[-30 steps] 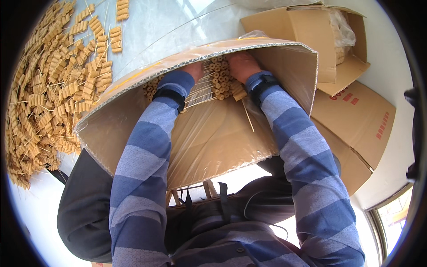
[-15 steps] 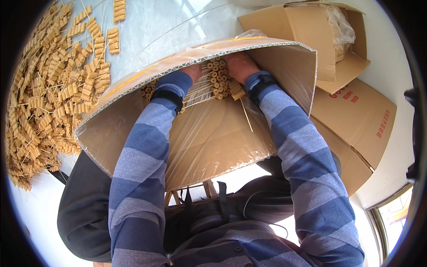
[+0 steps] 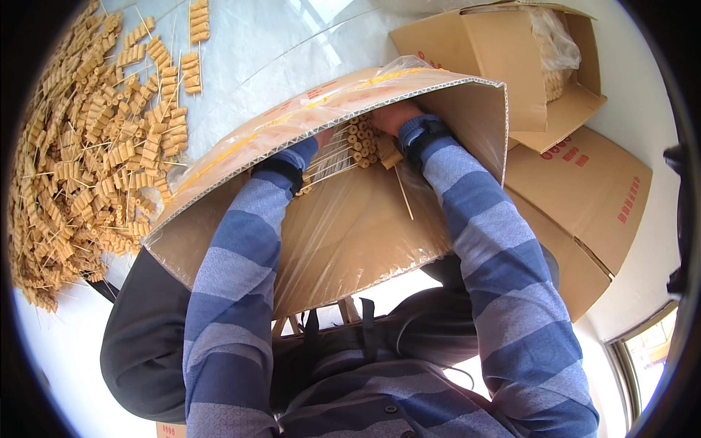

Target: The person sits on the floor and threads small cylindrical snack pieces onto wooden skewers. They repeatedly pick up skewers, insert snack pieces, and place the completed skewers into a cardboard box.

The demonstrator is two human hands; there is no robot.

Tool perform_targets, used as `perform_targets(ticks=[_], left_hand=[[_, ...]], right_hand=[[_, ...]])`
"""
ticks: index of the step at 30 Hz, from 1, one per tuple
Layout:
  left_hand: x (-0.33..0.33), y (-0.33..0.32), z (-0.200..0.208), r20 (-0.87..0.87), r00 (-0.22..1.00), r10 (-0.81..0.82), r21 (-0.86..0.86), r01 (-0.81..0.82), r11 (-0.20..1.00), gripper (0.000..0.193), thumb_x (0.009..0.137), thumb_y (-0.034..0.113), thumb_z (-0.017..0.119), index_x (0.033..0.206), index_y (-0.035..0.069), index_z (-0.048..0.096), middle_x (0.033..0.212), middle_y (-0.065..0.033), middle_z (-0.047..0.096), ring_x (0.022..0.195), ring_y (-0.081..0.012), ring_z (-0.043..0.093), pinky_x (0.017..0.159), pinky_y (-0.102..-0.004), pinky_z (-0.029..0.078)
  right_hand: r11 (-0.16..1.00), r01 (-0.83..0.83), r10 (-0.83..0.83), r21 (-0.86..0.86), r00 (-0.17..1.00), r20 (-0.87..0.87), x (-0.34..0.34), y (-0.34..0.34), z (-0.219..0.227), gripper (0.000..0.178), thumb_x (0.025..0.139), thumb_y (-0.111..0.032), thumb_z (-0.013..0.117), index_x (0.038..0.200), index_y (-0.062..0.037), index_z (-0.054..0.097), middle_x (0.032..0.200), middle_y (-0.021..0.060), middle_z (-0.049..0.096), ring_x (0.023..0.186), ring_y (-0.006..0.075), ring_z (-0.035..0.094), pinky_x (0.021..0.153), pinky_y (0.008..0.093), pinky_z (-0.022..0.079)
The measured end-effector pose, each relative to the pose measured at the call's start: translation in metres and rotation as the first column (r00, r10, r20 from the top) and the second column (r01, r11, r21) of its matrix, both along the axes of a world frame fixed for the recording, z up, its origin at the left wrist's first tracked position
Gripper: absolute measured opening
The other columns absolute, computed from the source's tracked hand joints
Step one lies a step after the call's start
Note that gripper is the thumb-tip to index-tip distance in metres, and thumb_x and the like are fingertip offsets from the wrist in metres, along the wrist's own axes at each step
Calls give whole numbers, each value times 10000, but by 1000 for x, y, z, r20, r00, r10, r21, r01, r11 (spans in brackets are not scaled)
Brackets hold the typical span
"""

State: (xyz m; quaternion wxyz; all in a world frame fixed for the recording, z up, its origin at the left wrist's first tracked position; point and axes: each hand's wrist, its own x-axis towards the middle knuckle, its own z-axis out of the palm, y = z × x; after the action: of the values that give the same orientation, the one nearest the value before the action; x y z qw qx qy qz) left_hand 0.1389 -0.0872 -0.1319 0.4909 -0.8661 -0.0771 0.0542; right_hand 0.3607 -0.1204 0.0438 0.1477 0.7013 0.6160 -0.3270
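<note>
The near carton [image 3: 201, 241], lined with clear plastic [image 3: 350, 241], holds skewered rolls [image 3: 362, 142] bunched beneath its far rim, pale sticks [image 3: 330, 163] running left. Both forearms [image 3: 237, 270] reach inside, left hand [image 3: 323, 136] left of the bunch, right hand [image 3: 391, 116] at its right; fingers hidden, so I cannot tell their opening or grip. Left, a loose heap [image 3: 95, 160] spreads; far right, an open carton [image 3: 511, 66] holds a clear bag [image 3: 559, 45]

Seemingly a packing workshop, heaped skewers [image 3: 95, 168], cardboard cartons [image 3: 350, 248]
</note>
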Motion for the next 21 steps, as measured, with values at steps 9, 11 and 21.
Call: perform_targets(ticks=[9, 11, 21], left_hand=[[31, 25, 87, -572, 750, 331, -814, -570, -114, 495, 979, 233, 518, 1467, 167, 464, 1465, -181, 490, 1368, -369, 438, 1159, -443, 335], [36, 29, 115, -584, 731, 352, -811, -544, -217, 502, 973, 216, 523, 1471, 194, 462, 1456, -182, 500, 1355, -371, 452, 1140, -447, 358], [17, 7, 163, -558, 235, 796, -826, -67, -559, 514, 971, 321, 559, 1403, 47, 504, 1093, -212, 708, 964, -244, 705, 828, -369, 548]], right_hand=[[997, 70, -70, 34, 998, -12, -3, -4, -12, 442, 922, -37, 440, 1343, -84, 567, 1455, 174, 494, 1338, 352, 474, 1150, 430, 367], [989, 139, -135, 41, 988, -79, -5, -5, -10, 461, 923, -65, 460, 1378, -75, 532, 1472, 186, 469, 1373, 352, 432, 1167, 426, 340], [987, 131, -130, 88, 991, -17, -16, -13, -15, 435, 925, -53, 462, 1340, -131, 565, 1406, 218, 494, 1301, 378, 504, 1088, 444, 425]])
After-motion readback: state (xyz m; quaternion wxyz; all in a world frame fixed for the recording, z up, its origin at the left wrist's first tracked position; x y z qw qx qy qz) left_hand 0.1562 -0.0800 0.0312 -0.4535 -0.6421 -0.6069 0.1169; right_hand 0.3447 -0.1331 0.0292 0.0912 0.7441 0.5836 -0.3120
